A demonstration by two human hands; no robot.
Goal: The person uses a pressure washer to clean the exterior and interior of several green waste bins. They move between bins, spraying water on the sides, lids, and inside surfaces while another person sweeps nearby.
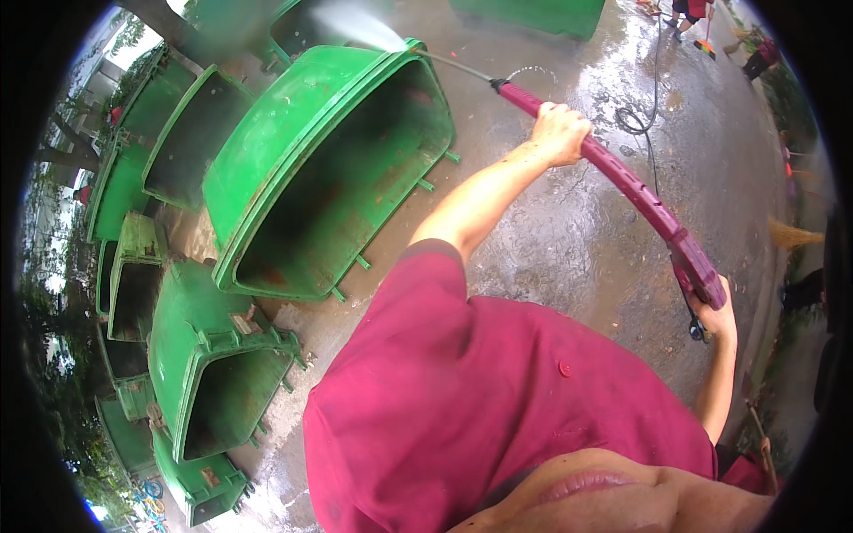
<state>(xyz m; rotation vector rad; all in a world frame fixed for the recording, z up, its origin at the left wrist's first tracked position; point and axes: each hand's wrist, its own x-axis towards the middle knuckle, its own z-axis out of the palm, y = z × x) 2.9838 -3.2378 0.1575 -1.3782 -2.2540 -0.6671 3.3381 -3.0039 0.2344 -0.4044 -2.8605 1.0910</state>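
My left hand (561,133) is closed around the front part of a dark red pressure-washer lance (626,174), and my right hand (716,310) grips its rear handle. Whether a finger presses the trigger cannot be seen. The thin metal wand runs up and left, its tip at the upper rim of a large green plastic wheeled bin (293,113). White water spray (363,25) fans out to the left from there. This bin lies tipped over, its open mouth facing me, the inside dark and stained.
More green bins (174,320) lie tipped over at the left, and another green container (533,14) is at the top. A black hose (656,80) loops over the wet pavement (566,233). People with brooms (704,48) are at the upper right; tree trunks stand upper left.
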